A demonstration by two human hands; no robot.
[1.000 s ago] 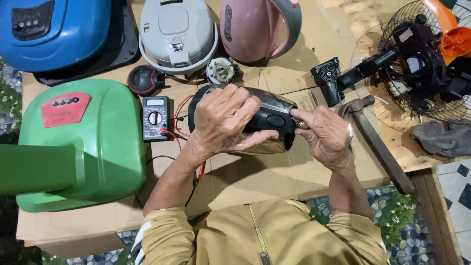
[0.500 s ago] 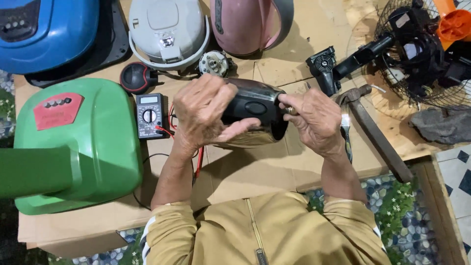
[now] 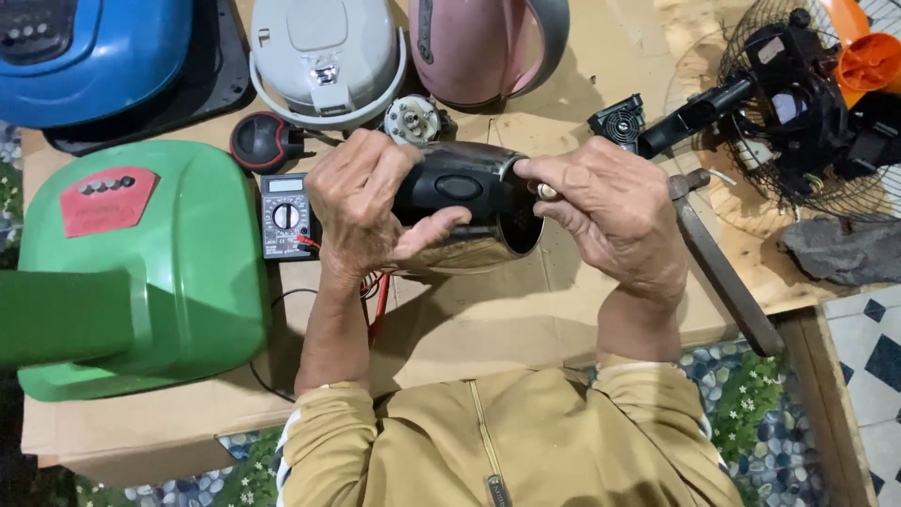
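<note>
Hands: I'm clamping my left hand (image 3: pixel 375 207) and right hand (image 3: pixel 610 211) on the steel kettle (image 3: pixel 469 221).
Nearby: multimeter (image 3: pixel 284 215) and hammer (image 3: pixel 718 263) are lying on the surface (image 3: pixel 507 319).

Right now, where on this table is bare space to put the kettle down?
Bare cardboard lies under the steel kettle, between the green appliance and the hammer. The far edge is crowded: blue appliance, white cooker, pink kettle, fan. The multimeter sits by the left hand.

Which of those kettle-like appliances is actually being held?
The steel kettle with black handle, gripped by both hands; the pink one and white one rest on the table.
</note>
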